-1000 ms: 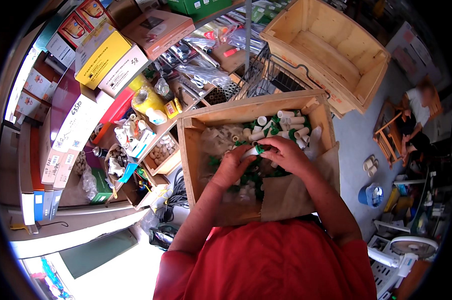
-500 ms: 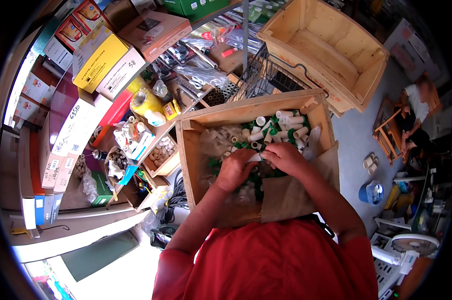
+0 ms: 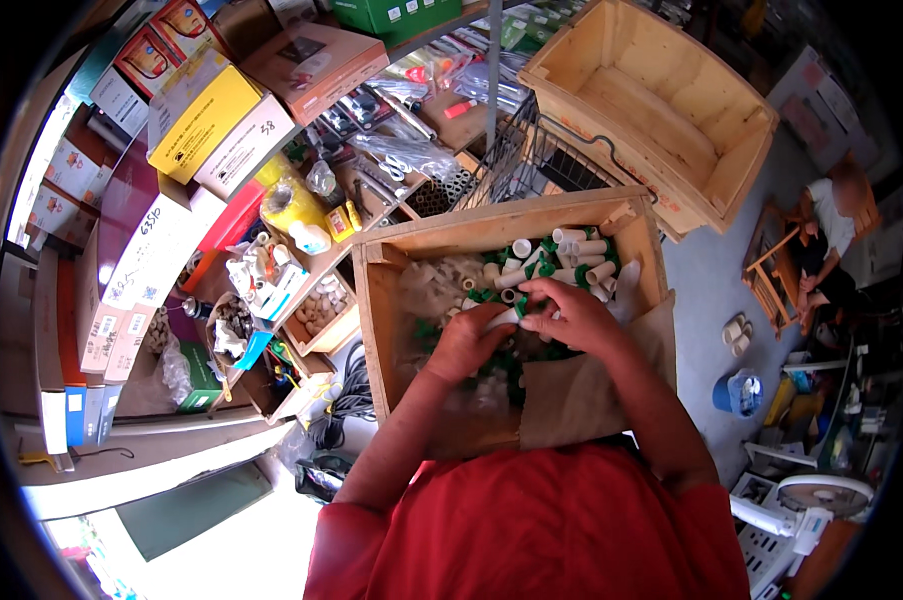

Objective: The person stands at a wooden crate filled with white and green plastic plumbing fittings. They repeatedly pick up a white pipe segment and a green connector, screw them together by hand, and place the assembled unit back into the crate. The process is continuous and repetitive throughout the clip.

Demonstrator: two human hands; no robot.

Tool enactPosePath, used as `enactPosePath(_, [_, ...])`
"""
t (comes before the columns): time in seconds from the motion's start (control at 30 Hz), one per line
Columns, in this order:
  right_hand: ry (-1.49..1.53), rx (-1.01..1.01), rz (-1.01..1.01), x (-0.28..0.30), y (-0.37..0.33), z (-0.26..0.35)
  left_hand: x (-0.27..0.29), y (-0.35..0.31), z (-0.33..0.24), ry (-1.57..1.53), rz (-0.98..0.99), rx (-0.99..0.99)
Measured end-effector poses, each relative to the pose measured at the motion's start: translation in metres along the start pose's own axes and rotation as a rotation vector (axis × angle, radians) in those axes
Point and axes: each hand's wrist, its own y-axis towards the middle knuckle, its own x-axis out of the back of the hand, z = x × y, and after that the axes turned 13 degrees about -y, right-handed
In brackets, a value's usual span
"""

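Over a wooden box [image 3: 363, 330] I hold a short white plastic pipe piece [image 3: 504, 318] with a green part at its right end. My left hand [image 3: 464, 343] is closed around the white piece. At the green end, my right hand [image 3: 579, 318] has its fingers curled and its thumb against the piece. Beneath and beyond my hands, the box holds many white pipe pieces [image 3: 573, 248] with green fittings among them. Clear plastic bags [image 3: 441, 280] lie at the left inside the box, and brown cardboard [image 3: 571, 395] covers its near right corner.
An open wooden crate [image 3: 661, 110] stands beyond the box, beside a wire basket [image 3: 506, 150]. Shelves at the left hold cartons [image 3: 216, 125] and a bin of small fittings [image 3: 321, 308]. At the right are a seated person [image 3: 826, 235], a blue bucket [image 3: 739, 392] and a fan [image 3: 824, 495].
My right hand's fingers have lifted and spread slightly around the green end, which shows more now. The left hand keeps its grip on the white piece.
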Motion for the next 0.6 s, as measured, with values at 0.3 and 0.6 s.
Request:
enactPosePath(0.3, [-0.018,0.136,0.052,-0.003,0.003,-0.017,0.003,0.002,-0.005,-0.306,0.166,0.285])
enactPosePath(0.6, [0.322,0.058,0.109,0.001,0.002,-0.013,0.011,0.004,-0.008,-0.584,0.224,0.389])
